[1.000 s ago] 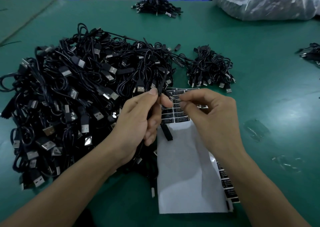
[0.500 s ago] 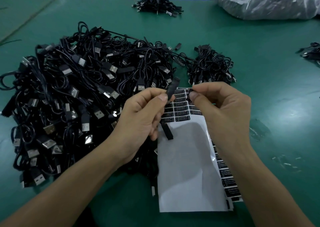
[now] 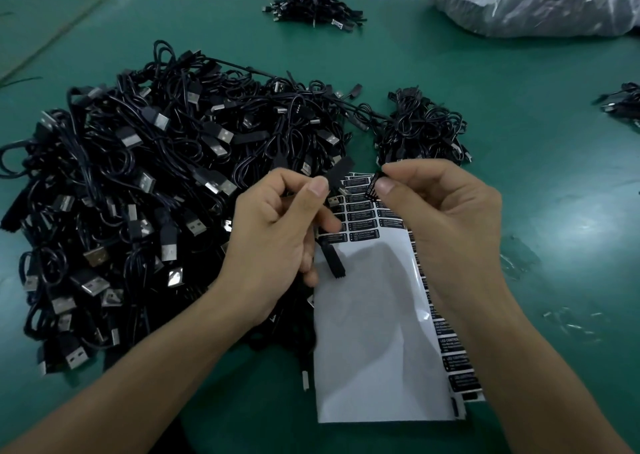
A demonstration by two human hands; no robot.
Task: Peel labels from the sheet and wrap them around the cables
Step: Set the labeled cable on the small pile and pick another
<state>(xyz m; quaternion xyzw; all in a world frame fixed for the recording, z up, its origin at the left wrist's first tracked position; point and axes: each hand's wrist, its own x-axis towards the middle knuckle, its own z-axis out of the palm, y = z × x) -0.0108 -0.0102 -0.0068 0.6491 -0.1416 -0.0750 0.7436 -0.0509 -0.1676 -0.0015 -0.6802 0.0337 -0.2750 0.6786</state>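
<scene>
Green surface (image 3: 519,142) carries the label sheet (image 3: 374,332) at 6 o'clock, cable pile (image 3: 138,194) at 9. My left fingers (image 3: 317,189) pinch one cable (image 3: 337,173); my right fingers (image 3: 384,185) pinch a peeled label (image 3: 373,187) at its 3 o'clock, apart. I should square the label to the cable before pressing

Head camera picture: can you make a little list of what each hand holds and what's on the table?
left hand: grips a black cable
right hand: pinches a peeled label
label sheet: lies on the green table, few labels remaining at its far end
cable pile: big heap left of the sheet
wrapping: not yet done
</scene>
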